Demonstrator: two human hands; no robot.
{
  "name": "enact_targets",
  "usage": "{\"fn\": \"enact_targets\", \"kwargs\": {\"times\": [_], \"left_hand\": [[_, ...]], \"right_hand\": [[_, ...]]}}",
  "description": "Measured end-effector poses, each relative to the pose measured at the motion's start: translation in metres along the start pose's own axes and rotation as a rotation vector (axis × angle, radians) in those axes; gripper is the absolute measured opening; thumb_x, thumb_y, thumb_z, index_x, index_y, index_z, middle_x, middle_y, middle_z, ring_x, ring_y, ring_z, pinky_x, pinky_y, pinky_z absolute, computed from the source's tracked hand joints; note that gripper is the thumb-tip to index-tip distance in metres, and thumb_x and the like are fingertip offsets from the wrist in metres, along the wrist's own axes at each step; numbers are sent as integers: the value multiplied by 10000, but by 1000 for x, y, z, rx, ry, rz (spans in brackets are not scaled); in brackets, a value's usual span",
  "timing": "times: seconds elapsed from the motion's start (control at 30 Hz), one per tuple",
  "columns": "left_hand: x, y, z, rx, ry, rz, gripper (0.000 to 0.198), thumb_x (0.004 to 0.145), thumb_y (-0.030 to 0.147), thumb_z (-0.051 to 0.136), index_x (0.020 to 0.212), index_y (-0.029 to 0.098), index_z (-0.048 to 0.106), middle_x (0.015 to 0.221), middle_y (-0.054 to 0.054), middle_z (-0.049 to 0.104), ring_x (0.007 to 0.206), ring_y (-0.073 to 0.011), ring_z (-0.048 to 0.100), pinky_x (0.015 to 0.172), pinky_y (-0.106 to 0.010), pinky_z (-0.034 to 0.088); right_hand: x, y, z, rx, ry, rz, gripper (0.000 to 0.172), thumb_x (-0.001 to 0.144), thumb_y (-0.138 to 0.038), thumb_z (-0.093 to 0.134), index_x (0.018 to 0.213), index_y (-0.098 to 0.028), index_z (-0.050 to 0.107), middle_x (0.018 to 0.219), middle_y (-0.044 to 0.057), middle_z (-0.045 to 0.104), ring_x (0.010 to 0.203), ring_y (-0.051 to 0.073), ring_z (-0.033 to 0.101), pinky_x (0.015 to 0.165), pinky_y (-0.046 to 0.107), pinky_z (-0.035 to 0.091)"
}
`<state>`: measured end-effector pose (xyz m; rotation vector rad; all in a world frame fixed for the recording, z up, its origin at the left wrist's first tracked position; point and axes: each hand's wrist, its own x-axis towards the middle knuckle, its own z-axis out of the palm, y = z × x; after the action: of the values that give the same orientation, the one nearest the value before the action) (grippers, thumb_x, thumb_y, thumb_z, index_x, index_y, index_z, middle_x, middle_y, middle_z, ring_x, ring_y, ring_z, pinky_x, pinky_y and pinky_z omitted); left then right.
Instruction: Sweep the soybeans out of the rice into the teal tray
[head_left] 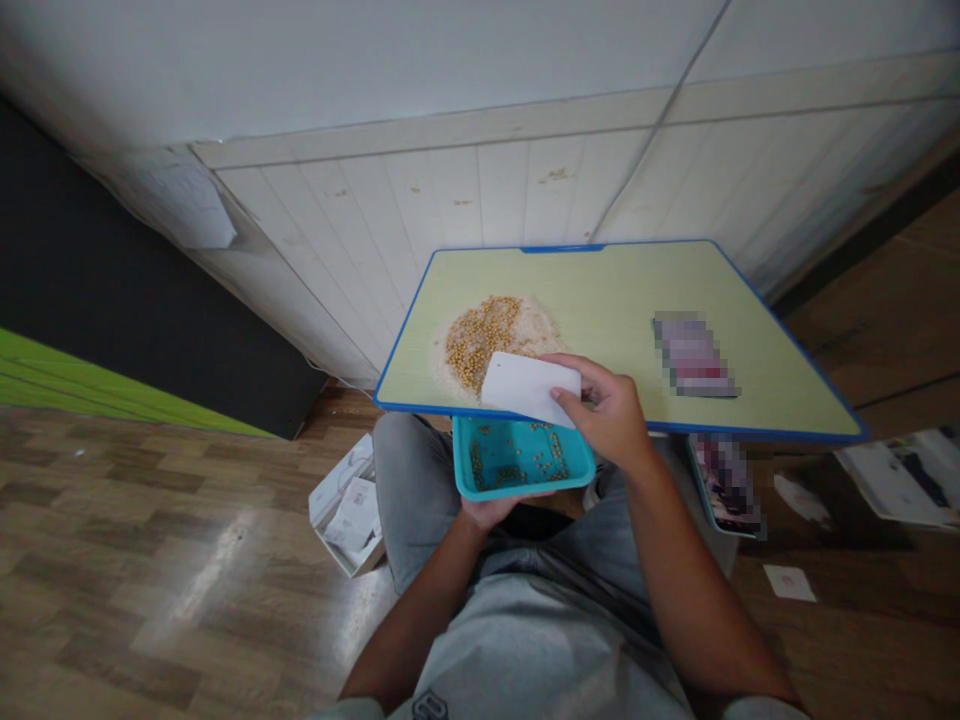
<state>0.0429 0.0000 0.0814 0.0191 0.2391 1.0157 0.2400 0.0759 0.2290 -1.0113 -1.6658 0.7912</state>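
Observation:
My right hand point(607, 405) pinches a flat white card point(529, 388) between thumb and fingers. The card is at the table's near edge, beside a pile of yellow soybeans point(480, 340), and covers part of it. Pale grains that look like rice point(536, 325) lie mixed in and around the beans. Just below that edge, my left hand point(489, 510) supports a turquoise plastic tray point(525, 492) from underneath, its fingers mostly hidden. Some soybeans are scattered inside the tray.
The low folding table point(615, 290) has a blue rim and stands against the panelled wall. A blurred phone-like object point(694, 355) lies on its right side. On the floor are an open white box point(349, 510) at left and a small white square point(789, 582) at right.

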Motion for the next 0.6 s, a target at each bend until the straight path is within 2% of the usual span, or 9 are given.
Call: {"fn": "enact_targets", "kwargs": {"times": [0.17,0.23,0.43,0.6], "left_hand": [[-2,-2,3,3,-4,8,928,1017,814,151,1791,302,122,1828,-120,322,1701,-480,188,1268,-881,52],[-2,-2,3,-8,-23,7,917,1014,816,155,1788,326,112,1834,-103,306,1705,-469,185,1275,-870,79],[-2,-1,3,-14,-58,-4,897,1021,788,217,1783,323,138,1851,-103,238,1710,-478,137,1276,-868,78],[-2,-1,2,-21,-10,34,882,1029,780,230,1779,319,178,1855,-111,230,1706,-489,148,1264,-884,99]], "right_hand": [[4,7,-2,-125,131,33,445,875,-254,702,1305,-210,808,860,36,811,632,192,674,574,297,538],[6,10,-4,-169,187,31,446,876,-249,689,1305,-209,804,806,19,785,569,174,615,543,294,502],[12,20,-8,-205,278,11,449,868,-227,702,1305,-214,803,817,22,763,581,183,618,567,314,531],[15,21,-8,-135,292,35,444,873,-236,694,1304,-201,795,901,50,783,658,209,682,585,330,563]]}}
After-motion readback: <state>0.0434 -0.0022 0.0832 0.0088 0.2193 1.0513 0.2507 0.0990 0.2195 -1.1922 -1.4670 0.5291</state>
